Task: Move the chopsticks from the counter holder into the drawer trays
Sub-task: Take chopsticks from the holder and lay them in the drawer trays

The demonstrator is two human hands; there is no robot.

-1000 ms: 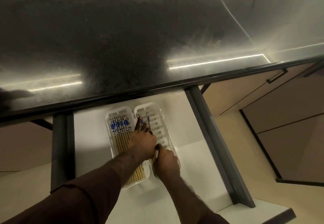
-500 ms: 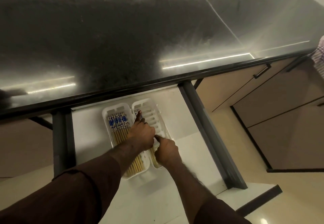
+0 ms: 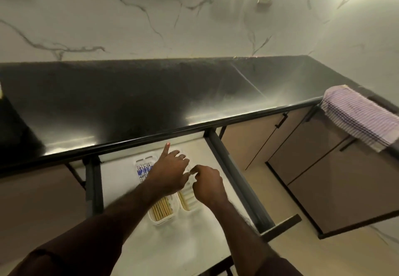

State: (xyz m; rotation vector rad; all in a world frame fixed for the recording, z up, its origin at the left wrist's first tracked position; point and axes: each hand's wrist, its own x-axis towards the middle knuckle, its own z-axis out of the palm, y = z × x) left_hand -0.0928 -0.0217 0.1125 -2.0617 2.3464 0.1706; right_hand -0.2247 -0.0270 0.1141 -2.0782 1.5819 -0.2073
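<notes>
My head has lifted, and both hands rise off the trays: left hand [image 3: 170, 171] spread, index toward twelve o'clock; right hand [image 3: 207, 184] loosely curled, empty, so the chopsticks [image 3: 162, 208] are laid.

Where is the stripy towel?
In the head view, the striped towel hangs over the front edge of the black counter at far right, above the cabinet doors, well right of the open drawer.

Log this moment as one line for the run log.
drawer open | chopsticks in left tray | left hand, right hand over trays | holder not visible
</notes>
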